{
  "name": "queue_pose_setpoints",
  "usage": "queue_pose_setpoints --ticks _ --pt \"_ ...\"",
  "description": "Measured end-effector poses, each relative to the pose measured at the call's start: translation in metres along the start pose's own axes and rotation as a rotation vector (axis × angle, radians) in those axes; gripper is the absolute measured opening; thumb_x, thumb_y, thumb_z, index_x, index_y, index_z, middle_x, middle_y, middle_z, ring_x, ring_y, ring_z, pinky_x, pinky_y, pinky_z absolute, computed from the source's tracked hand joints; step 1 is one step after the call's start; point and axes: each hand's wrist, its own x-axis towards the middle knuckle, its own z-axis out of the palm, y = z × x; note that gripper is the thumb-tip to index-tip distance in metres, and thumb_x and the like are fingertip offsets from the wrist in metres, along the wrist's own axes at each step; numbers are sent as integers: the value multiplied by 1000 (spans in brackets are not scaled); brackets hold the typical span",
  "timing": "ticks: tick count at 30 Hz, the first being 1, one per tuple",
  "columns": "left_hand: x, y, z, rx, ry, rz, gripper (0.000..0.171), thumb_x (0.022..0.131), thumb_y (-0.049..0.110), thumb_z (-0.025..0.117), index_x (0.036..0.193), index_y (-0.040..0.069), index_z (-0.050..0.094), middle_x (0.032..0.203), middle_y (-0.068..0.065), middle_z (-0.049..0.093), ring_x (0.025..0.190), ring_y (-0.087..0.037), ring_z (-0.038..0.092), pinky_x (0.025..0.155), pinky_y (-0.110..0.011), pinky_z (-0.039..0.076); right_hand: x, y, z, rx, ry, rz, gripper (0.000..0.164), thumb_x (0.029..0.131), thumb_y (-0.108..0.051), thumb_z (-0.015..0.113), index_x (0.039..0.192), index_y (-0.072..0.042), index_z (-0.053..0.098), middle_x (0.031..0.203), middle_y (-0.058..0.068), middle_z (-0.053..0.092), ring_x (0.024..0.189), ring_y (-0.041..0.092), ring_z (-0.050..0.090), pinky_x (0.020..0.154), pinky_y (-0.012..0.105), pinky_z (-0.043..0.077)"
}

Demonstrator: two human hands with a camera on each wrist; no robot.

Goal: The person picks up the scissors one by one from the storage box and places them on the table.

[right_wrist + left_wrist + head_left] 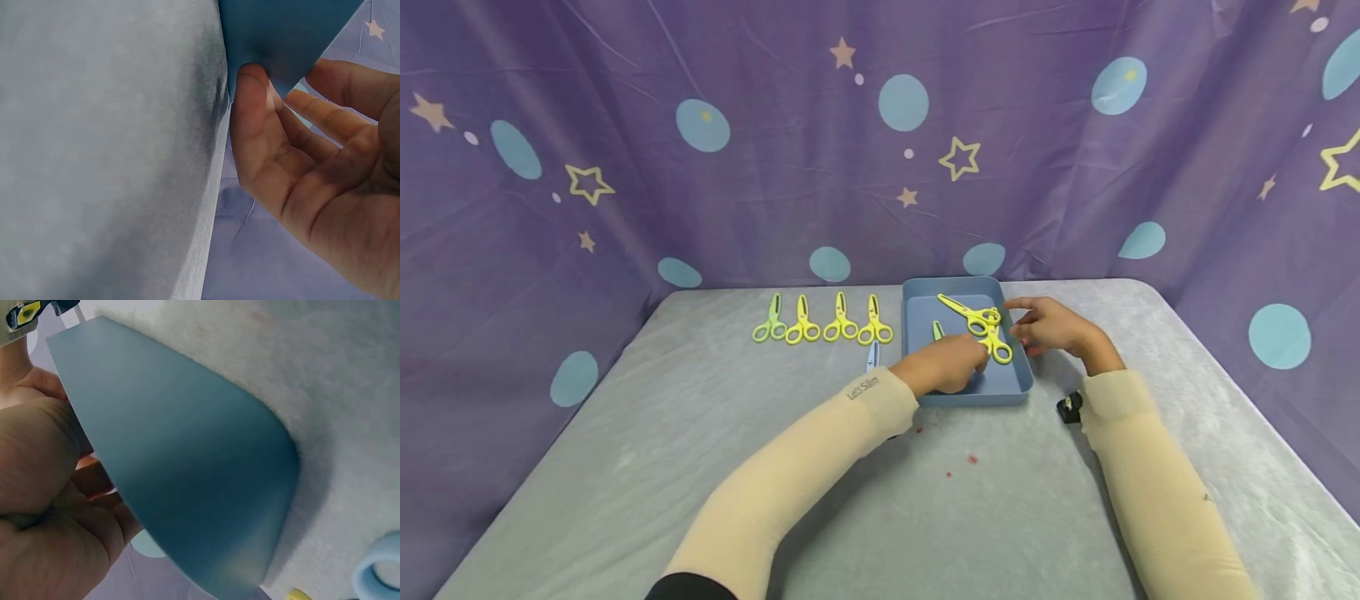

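Observation:
In the head view, my left hand (951, 364) reaches down into a blue tray (1017, 375), beside yellow scissors (997, 346). Its fingertips are largely hidden, so a grip on the scissors cannot be confirmed. Another yellow pair (967, 314) lies above, overlapping them. A green blade (938, 331) shows beyond my left hand. The left wrist view has the tray wall (187, 437) in front of my bent left fingers. My right hand (1051, 325) is at the tray's right side, its fingers loosely bent; in the right wrist view a fingertip (251, 78) touches the outer wall.
Left of the tray stand several scissors in a row, from a green pair (770, 325) to a yellow pair (874, 327). Blue scissors (872, 357) lie below the row, partly covered by my left arm. A purple curtain (790, 167) hangs behind the grey-covered table (700, 400).

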Motion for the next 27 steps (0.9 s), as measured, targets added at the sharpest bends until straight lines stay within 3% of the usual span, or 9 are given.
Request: queue_pose_setpoints --ticks 7,12,20,27 --pt "-5 -9 0 -12 47 24 30 101 10 63 129 14 69 129 -3 66 121 -18 61 100 -31 49 -1 -4 -1 4 -3 0 61 103 -5 56 158 3 30 134 36 55 103 32 62 81 48 59" --pt "-10 -12 0 31 91 -102 33 102 19 61 134 19 67 134 -5 59 122 -25 56 99 -41 50 -2 -3 -1 15 -2 4 61 102 -7 58 157 2 32 130 33 58 99 29 63 78 44 60" --pt "-8 -10 5 -4 50 -348 50 103 28 55 151 14 50 146 -18 52 131 -37 51 100 -48 50 -2 2 -1 28 -4 6 61 102 -6 57 157 3 32 125 30 60 97 27 62 78 43 60" --pt "-2 -8 3 -10 41 -388 59 100 30 59 155 14 44 144 -16 55 137 -31 49 108 -43 44 -1 0 -1 31 -2 13 60 102 -6 56 157 1 33 125 29 60 97 25 62 79 42 60"
